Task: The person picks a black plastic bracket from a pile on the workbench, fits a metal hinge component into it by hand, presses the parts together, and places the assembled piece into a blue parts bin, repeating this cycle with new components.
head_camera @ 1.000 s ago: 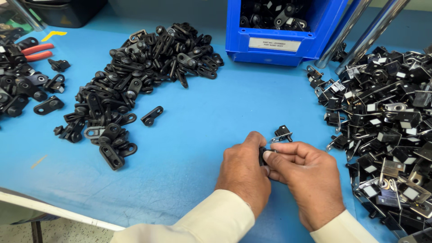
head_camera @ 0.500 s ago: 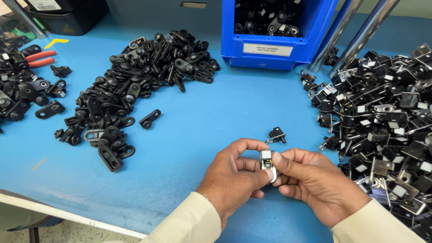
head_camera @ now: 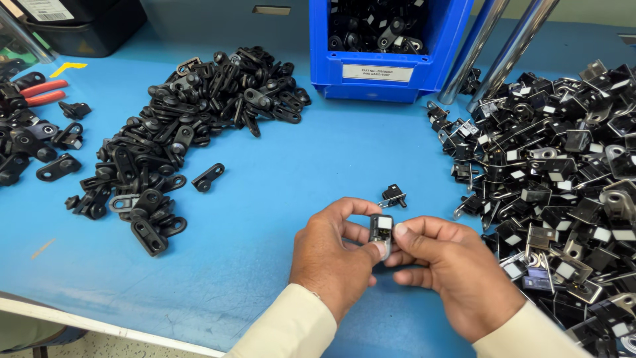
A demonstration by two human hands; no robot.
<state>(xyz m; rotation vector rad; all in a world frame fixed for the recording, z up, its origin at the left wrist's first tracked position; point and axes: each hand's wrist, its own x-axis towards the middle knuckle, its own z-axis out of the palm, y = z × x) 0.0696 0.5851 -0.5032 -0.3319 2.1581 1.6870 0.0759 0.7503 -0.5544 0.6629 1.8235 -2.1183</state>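
Nearest the camera, two cream sleeves lead to the hands, which meet low and centre over the blue surface (head_camera: 265,219). The left hand (head_camera: 331,255) and the right hand (head_camera: 457,275) share one small black bracket part (head_camera: 381,230) with a white square sticker on its face, held upright between them. Each grip is closed on it: the left thumb and forefinger pinch its left side and lower end, the right thumb and forefinger press on its right edge, and the other fingers curl loosely beneath.

Just beyond the hands, a single small black piece (head_camera: 395,196) lies alone on the surface. To the right, a wide heap of black and grey metal brackets (head_camera: 563,179) spreads to the frame edge, many bearing small white square stickers. To the left, well apart from the hands, a pile of flat black link-shaped parts (head_camera: 179,132) runs diagonally, with one stray link (head_camera: 208,177) lying beside it. A smaller cluster of similar parts (head_camera: 30,146) sits at the far left, next to red-handled pliers (head_camera: 43,93) and a small yellow strip (head_camera: 66,67).

Farthest back, a blue bin (head_camera: 391,73) holds more black parts and carries a white rectangular label (head_camera: 377,72) on its front wall. Two shiny metal poles (head_camera: 493,50) rise slanting at its right. A black box (head_camera: 86,26) with a white label stands at the top left corner.
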